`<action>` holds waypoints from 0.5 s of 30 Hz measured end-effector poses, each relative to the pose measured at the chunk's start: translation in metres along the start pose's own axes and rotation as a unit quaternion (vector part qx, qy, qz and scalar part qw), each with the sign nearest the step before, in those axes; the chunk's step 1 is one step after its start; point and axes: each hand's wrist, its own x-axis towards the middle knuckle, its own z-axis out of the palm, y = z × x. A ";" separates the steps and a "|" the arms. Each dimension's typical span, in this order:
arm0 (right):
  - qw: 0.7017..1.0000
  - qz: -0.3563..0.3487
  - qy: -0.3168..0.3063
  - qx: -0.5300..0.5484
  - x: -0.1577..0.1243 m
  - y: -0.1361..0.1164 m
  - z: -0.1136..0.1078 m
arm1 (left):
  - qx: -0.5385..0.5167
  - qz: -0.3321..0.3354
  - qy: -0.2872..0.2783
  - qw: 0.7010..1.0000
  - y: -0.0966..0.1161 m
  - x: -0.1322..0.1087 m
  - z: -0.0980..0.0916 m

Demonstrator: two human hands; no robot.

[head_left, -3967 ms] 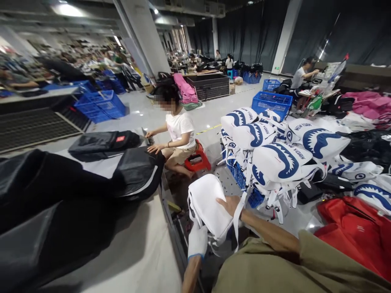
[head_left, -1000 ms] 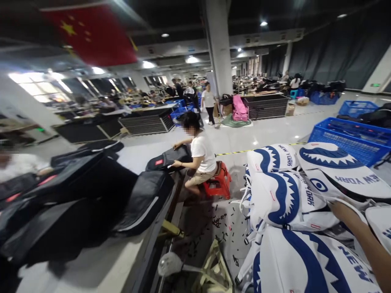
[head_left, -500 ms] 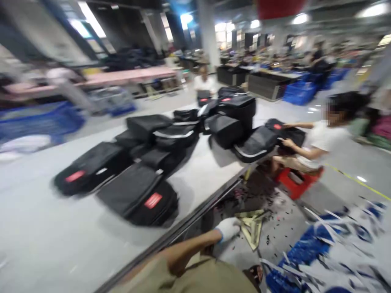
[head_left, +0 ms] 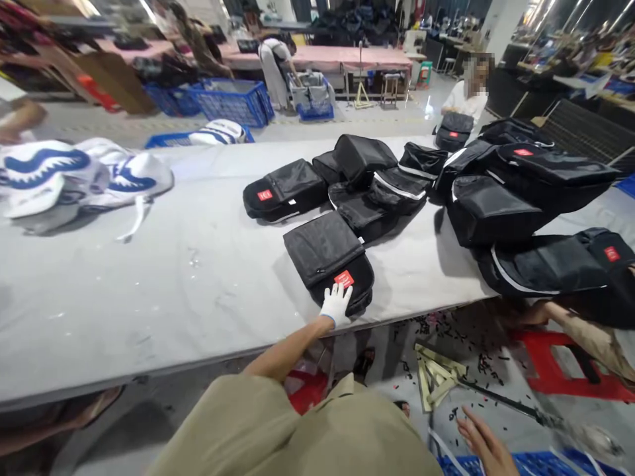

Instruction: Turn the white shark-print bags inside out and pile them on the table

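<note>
My left hand (head_left: pixel 336 305), in a white glove, rests with spread fingers on the near end of a black backpack (head_left: pixel 325 248), by its red label. This backpack lies flat near the table's front edge. My right hand (head_left: pixel 485 441) is bare and hangs low at the right, over the floor side of the table, with its fingers stretched out and nothing seen in them. Just beyond the touched backpack lies another black backpack (head_left: pixel 285 188) with a red label, beside a heap of several more (head_left: pixel 364 162).
White-and-blue bags (head_left: pixel 47 175) lie at the table's left. More black backpacks (head_left: pixel 496 211) are piled at the right, near a seated person's arm and a red stool (head_left: pixel 540 360). A yellow metal stand (head_left: pixel 439 377) and a blue basket (head_left: pixel 536 463) are on the floor.
My view has swung left. My left hand has come up from beside the yellow stand onto the near black backpack. My right hand has come into view at the lower right.
</note>
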 end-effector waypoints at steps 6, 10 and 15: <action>0.991 -0.115 -0.008 -0.071 0.023 -0.040 0.048 | -0.022 0.014 0.004 1.000 0.003 -0.005 0.001; 0.981 -0.169 -0.039 -0.088 0.035 -0.057 0.061 | -0.050 0.045 -0.005 0.998 0.020 -0.005 -0.031; 0.972 -0.226 -0.031 -0.052 0.027 -0.111 0.096 | -0.093 0.089 0.058 0.990 0.082 -0.051 -0.090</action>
